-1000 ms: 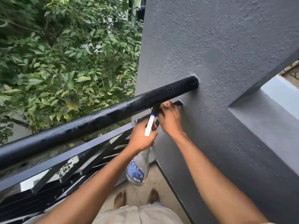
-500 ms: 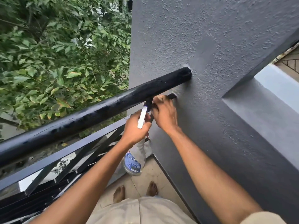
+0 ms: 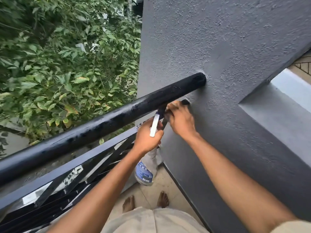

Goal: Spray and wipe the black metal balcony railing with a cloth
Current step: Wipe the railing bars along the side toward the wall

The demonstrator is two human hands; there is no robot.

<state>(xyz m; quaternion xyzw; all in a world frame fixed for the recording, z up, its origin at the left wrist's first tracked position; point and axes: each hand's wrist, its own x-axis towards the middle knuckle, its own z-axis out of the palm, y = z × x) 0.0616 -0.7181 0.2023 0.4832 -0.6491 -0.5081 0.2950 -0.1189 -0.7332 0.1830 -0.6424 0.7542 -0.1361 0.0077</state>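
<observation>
Grey textured wall (image 3: pixel 235 47) closes the balcony's end, with leafy branches (image 3: pixel 58 64) beyond the black railing (image 3: pixel 101 126). Little has shifted over the past second. The left hand (image 3: pixel 147 140) keeps its fingers wrapped round the neck of the spray bottle (image 3: pixel 145 172), whose body hangs below them. Just beside it the right hand (image 3: pixel 180 121), blurred, stays under the round top rail, where the flat lower bar (image 3: pixel 104 158) meets the wall. Its fingers bend over that bar's end. Something dark shows beneath them, but I cannot tell whether they clutch a cloth. The wall end seems to be getting rubbed, with the long stretch left of both hands probably still to do.
</observation>
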